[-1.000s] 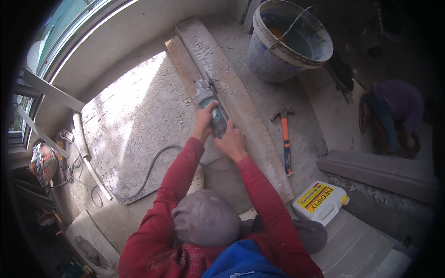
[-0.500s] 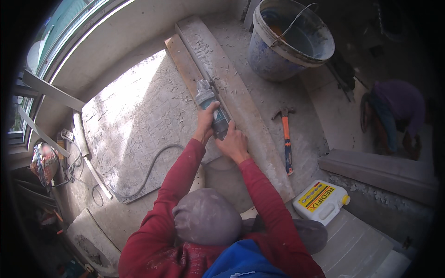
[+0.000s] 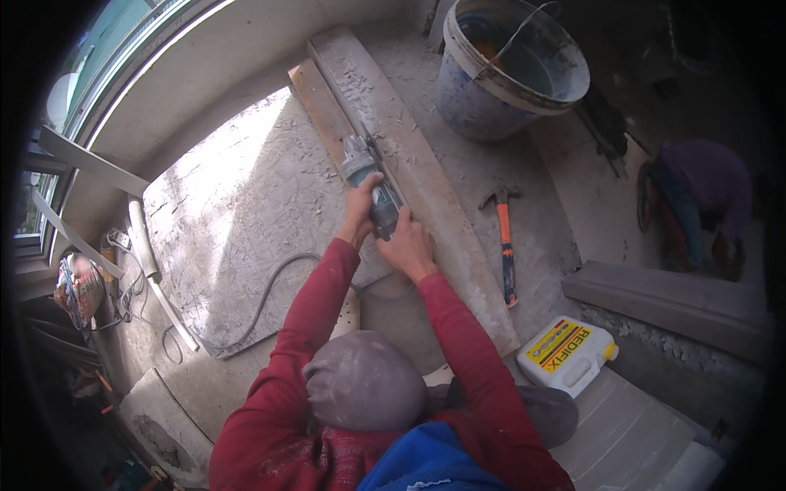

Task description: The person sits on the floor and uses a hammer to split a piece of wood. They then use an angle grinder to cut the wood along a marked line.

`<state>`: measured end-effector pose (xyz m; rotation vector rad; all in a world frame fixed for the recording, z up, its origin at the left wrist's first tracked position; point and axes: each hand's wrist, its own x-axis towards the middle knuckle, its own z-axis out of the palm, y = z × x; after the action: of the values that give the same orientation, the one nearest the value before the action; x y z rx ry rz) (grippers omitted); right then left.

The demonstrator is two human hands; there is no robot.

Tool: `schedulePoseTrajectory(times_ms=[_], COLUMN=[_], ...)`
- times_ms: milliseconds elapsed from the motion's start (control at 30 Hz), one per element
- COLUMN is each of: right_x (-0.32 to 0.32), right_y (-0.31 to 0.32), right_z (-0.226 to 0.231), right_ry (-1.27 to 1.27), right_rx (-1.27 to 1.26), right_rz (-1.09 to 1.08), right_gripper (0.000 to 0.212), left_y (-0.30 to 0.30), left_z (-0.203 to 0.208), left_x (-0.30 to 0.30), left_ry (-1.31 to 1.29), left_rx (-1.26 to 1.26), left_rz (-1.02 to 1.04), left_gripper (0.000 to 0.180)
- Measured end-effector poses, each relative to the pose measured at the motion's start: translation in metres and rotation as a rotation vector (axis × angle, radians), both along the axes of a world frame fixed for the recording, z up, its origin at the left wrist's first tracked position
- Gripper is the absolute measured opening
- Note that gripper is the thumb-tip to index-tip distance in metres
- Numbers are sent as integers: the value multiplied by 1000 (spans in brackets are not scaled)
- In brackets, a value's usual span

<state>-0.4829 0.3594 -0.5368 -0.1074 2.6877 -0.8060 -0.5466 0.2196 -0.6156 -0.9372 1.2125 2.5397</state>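
Observation:
My left hand (image 3: 359,211) wraps round the teal-and-dark body of a power tool that looks like an angle grinder (image 3: 382,210). Behind it, my right hand (image 3: 407,245) grips the tool's rear end. The grey, dusty head points away from me, over the seam between a long pale slab (image 3: 409,151) and a narrower brown strip (image 3: 321,105) to its left. Chips and dust lie scattered on the slab. Whether the tool's disc touches the slab is hidden. A grey cord (image 3: 266,299) curves across the board on the left.
A hammer (image 3: 505,245) with an orange-and-black handle lies right of the slab. Near it stands a white jug (image 3: 566,358) with a yellow cap. A large dirty bucket (image 3: 491,106) is at the far right. Another person (image 3: 704,192) bends over beyond it. A scratched board (image 3: 221,221) lies left.
Both hands and the grinder have shifted very slightly away from me along the seam. Nothing was let go.

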Motion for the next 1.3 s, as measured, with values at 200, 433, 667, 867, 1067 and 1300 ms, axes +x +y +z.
schedulePoseTrajectory(times_ms=[200, 433, 667, 867, 1067, 1300], right_x=[-1, 5, 13, 18, 19, 14], right_y=[-1, 2, 9, 13, 14, 10], right_z=[-1, 0, -1, -4, -4, -4], right_ry=[15, 4, 30, 24, 27, 24], right_rx=[13, 18, 5, -3, 14, 16], right_rz=[-3, 1, 9, 13, 19, 18], right_gripper=[65, 68, 67, 68, 63, 60], left_y=[-3, 2, 9, 14, 15, 10], left_z=[-3, 2, 3, 3, 5, 3], left_x=[-3, 4, 13, 19, 21, 15], left_ry=[-38, -1, 22, 37, 38, 10], left_rx=[11, -54, -70, -73, -50, -47], left_rz=[-10, 13, 20, 35, 25, 7], left_gripper=[34, 37, 35, 34, 35, 36])
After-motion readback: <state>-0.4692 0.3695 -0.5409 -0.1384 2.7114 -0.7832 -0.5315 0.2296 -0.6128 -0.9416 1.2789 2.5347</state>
